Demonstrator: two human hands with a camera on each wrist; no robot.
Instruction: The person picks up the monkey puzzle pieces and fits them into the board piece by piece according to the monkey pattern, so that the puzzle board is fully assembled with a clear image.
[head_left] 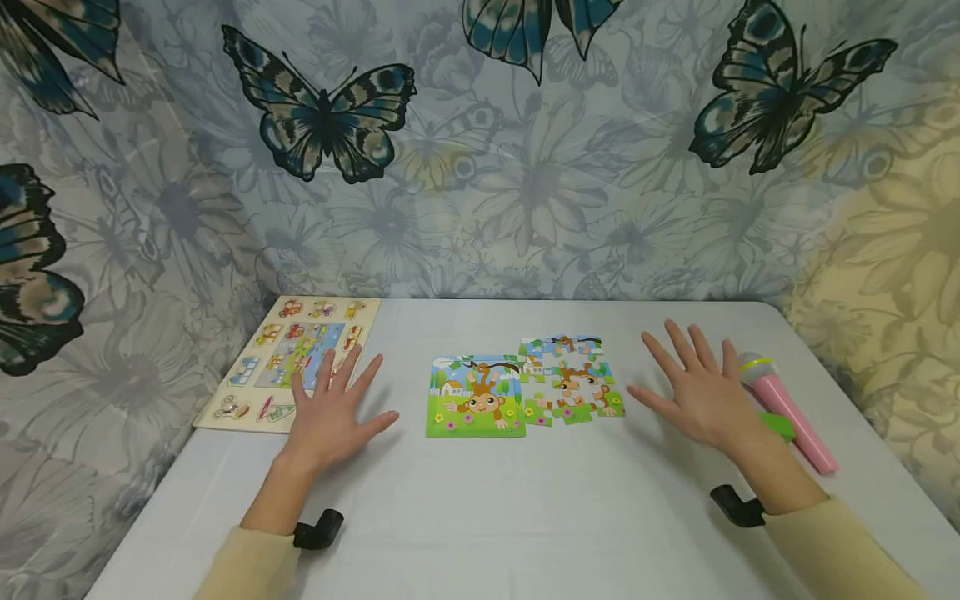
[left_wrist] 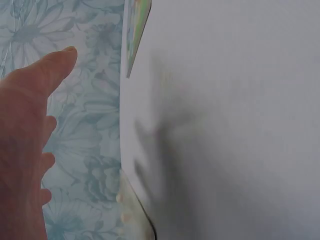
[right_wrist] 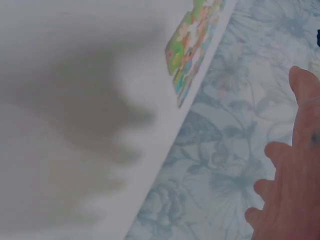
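Left hand (head_left: 327, 423) and right hand (head_left: 702, 408) are held above the bench (head_left: 480, 517), fingers spread, nothing gripped. Between them, puzzle pieces (head_left: 576, 413) are laid right of a monkey board (head_left: 467, 410). Seemingly no step is underway; for pieces to be shifted, a hand must be lowered.

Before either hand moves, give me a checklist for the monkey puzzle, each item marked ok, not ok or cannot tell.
1. Left hand free: ok, empty, fingers spread.
2. Right hand free: ok, empty, fingers spread.
3. Monkey picture uncovered: ok, in plain sight between the hands.
4. Puzzle pieces fully joined: not ok, gaps show between them.
5. Every piece present: cannot tell.
6. Space around the right hand clear: not ok, a pink microphone and a partly hidden green object lie close by.
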